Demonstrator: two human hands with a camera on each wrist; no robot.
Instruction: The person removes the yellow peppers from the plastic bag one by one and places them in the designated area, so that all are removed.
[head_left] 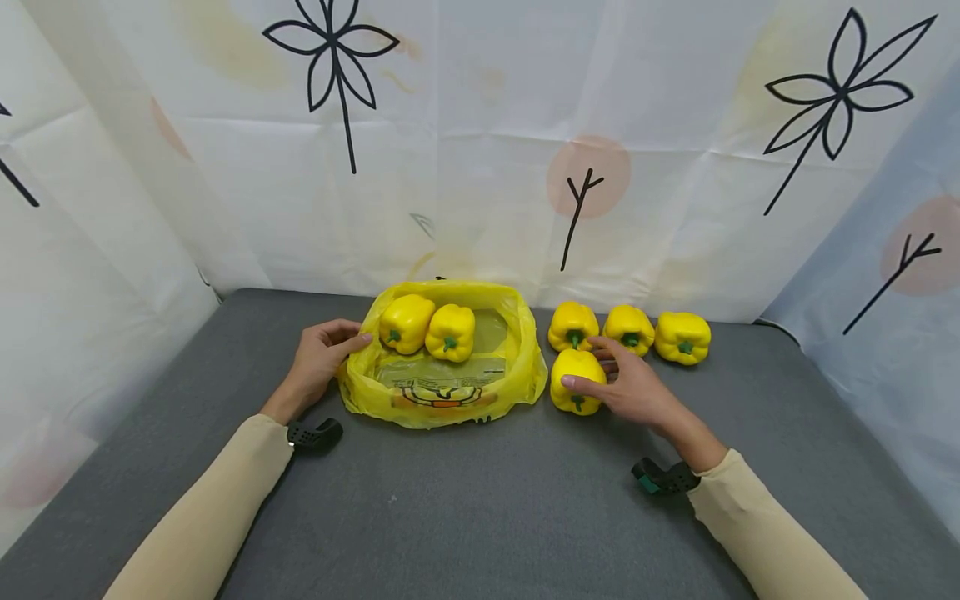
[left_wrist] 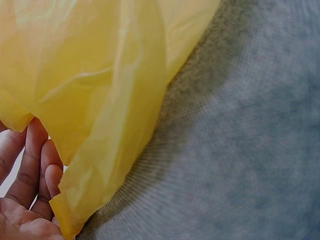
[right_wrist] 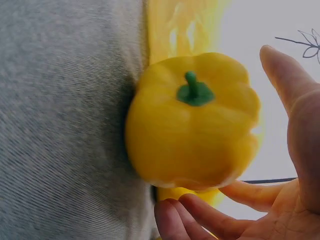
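Note:
On the left, my left hand (head_left: 321, 358) pinches the rim of a yellow plastic bag (head_left: 442, 414), thumb over the edge. The left wrist view shows fingers (left_wrist: 35, 155) partly hidden behind the bag's thin film (left_wrist: 110, 100). Two yellow bell peppers with green stems, a left one (head_left: 405, 323) and a right one (head_left: 450, 329), lie inside the wide-mouthed bag. Just right of the bag, my right hand (head_left: 633, 385) surrounds another yellow bell pepper (head_left: 573, 375). Its thumb (right_wrist: 282, 75) stands apart from that pepper, while the other fingers spread along its side.
Three more yellow bell peppers, at left (head_left: 572, 323), middle (head_left: 628, 329) and right (head_left: 682, 337), form a row behind the right hand. Everything stands on a dark grey table (head_left: 480, 508). White cloth (head_left: 480, 183) printed with plants encloses the back and sides.

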